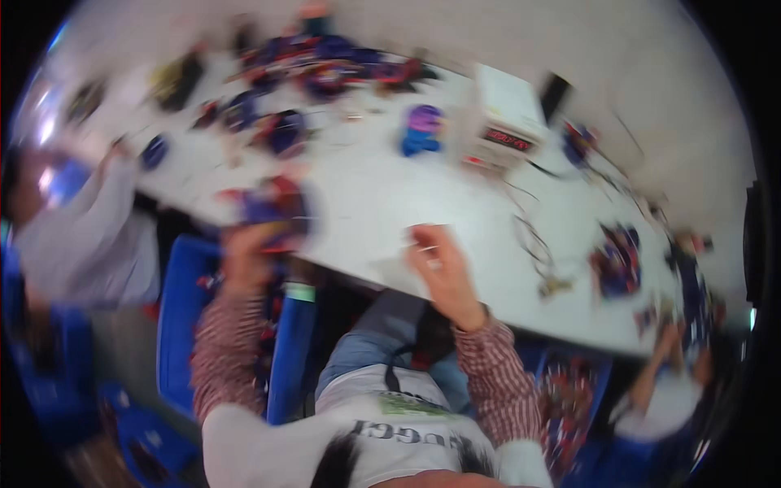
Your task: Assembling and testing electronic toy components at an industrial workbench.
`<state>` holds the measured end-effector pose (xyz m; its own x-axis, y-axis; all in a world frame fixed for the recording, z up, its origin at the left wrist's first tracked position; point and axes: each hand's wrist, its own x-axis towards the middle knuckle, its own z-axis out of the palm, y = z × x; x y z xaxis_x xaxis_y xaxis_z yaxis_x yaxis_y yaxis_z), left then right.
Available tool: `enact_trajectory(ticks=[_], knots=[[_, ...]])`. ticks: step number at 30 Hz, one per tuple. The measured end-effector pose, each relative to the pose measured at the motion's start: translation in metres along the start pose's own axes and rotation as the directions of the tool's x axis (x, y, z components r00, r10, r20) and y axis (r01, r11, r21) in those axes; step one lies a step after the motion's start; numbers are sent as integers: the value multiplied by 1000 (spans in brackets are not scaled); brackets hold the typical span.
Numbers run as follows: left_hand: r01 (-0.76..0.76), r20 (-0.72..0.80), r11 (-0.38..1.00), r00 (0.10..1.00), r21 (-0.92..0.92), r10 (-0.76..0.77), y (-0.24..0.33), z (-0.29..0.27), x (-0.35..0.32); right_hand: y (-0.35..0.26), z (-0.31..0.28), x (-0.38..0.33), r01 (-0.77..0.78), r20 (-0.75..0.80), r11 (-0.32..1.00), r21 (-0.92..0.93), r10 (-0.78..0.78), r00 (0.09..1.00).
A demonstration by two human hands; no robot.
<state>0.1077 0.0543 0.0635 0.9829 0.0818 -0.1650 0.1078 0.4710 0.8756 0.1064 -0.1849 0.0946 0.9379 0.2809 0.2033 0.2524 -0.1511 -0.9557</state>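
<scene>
Left hand (pixel 244 254) grips a blue-and-red bundle (pixel 275 210) at the table (pixel 382 195) edge, above a blue bin (pixel 185 309). Right hand (pixel 435 264) pinches a clear bag (pixel 407 272). Risk: the overhanging bundle could slip and spill; motion blur hides grip detail.

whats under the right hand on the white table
A thin pale sheet lies flat on the white table under the right hand. The hand covers part of it, and blur hides whether the fingers pinch anything.
</scene>
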Motion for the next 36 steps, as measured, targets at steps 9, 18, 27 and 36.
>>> enact_trajectory(ticks=[9, 18, 27, 36], knots=[[80, -21, 923, 997, 377, -78, 71, -256, 85, 28, -22, -72, -55, 89, 940, -337, 90, 992], [35, -332, 726, 903, 687, 271, 137, -356, 208, -14, -105, -123, -182, -253, 922, -342, 96, 963], [122, -104, 27, 688, 992, 718, 82, -192, 138, 64, -318, -193, -366, -921, 920, 142, 258, 293], [-905, 964, 338, 219, 259, -152, -62, 337, 63, 138, -423, -194, -652, -964, 757, -37, 146, 224]])
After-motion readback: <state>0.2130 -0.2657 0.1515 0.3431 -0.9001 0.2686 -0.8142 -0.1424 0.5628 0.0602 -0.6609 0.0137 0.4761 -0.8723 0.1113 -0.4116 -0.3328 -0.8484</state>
